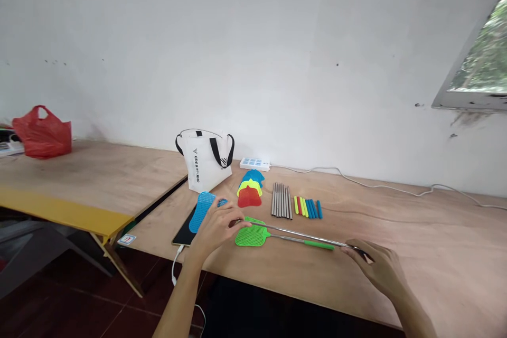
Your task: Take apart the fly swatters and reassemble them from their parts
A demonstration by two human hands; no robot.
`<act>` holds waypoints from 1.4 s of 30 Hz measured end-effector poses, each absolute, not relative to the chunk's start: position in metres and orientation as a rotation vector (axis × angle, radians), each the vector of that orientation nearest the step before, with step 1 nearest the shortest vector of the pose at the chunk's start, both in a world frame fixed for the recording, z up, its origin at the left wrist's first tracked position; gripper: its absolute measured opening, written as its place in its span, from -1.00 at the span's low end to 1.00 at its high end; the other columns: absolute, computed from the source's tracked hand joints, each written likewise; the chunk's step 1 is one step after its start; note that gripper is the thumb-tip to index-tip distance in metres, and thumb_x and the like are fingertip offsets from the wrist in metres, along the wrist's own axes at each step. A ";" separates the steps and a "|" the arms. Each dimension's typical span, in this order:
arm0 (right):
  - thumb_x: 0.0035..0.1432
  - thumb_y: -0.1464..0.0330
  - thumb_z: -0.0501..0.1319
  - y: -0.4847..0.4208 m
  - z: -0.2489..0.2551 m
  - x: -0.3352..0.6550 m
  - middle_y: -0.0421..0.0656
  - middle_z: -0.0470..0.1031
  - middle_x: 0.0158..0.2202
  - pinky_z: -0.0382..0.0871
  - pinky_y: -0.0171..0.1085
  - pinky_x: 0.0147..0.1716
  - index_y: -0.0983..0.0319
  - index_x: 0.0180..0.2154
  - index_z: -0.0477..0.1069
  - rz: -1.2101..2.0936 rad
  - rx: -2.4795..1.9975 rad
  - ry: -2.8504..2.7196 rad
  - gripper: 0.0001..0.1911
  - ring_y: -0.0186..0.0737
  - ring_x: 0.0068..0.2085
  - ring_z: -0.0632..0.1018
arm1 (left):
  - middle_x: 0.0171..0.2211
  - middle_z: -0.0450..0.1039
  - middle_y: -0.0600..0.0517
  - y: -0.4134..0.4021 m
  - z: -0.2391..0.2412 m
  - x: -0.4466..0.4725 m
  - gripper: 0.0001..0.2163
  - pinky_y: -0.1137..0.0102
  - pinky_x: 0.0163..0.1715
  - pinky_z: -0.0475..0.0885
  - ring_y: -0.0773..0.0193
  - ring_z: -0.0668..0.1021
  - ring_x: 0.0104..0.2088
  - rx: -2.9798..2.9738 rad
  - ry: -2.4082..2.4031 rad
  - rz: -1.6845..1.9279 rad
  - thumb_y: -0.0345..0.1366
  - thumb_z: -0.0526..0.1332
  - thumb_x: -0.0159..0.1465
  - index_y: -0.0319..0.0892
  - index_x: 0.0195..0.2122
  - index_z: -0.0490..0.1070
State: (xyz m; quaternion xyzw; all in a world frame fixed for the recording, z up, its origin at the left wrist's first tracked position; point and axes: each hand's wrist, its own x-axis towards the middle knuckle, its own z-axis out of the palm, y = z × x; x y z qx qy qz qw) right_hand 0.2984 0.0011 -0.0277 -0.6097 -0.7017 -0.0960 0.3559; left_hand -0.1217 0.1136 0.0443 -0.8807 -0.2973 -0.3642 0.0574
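My left hand [222, 224] is closed at the neck of a fly swatter with a blue mesh head [201, 211], partly hidden by my fingers. Its long thin metal rod [299, 233] stretches across to my right hand [374, 261], whose fingers close around the far end. A green fly swatter [251, 234] with a green grip lies on the table just beneath the rod. Behind it sit stacked loose swatter heads: red [249, 197], yellow [239, 188] and blue [253, 175]. Several metal tubes [281, 201] lie beside short coloured grips [312, 208].
A black-screened phone [183, 229] with a white cable lies under the blue head. A white bag [206, 163] and a power strip [254, 163] stand by the wall. On the neighbouring table, across a gap, sits a red plastic bag [43, 134].
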 end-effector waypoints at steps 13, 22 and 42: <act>0.37 -0.06 0.02 0.000 -0.013 0.253 -0.07 0.68 -0.29 0.50 -0.20 -0.30 0.09 -0.26 0.61 0.117 -1.576 -1.869 -0.49 0.00 -0.28 0.67 | -0.59 0.33 0.20 0.109 0.060 -0.158 -0.67 0.20 0.13 0.26 0.33 0.43 -0.48 -2.547 -0.955 -1.133 -0.07 0.24 0.40 -0.13 -0.47 0.42; 0.44 -0.01 -0.10 -0.017 0.015 0.220 -0.14 0.65 -0.39 0.36 -0.27 -0.42 0.09 -0.29 0.55 0.133 -1.597 -1.996 -0.45 -0.09 -0.39 0.64 | -0.53 0.47 0.19 0.082 0.064 -0.097 -0.71 0.22 0.14 0.20 0.33 0.47 -0.41 -2.591 -0.752 -1.161 -0.22 0.20 0.45 -0.13 -0.45 0.37; 0.52 0.16 -0.13 -0.008 -0.004 0.155 -0.27 0.41 -0.63 -0.02 -0.29 -0.54 0.15 -0.45 0.29 -0.186 -1.371 -2.015 -0.50 -0.31 -0.61 0.42 | -0.53 0.40 0.16 0.065 0.043 -0.055 -0.69 0.24 0.08 0.29 0.31 0.46 -0.38 -2.545 -0.463 -1.008 -0.23 0.12 0.49 -0.13 -0.44 0.27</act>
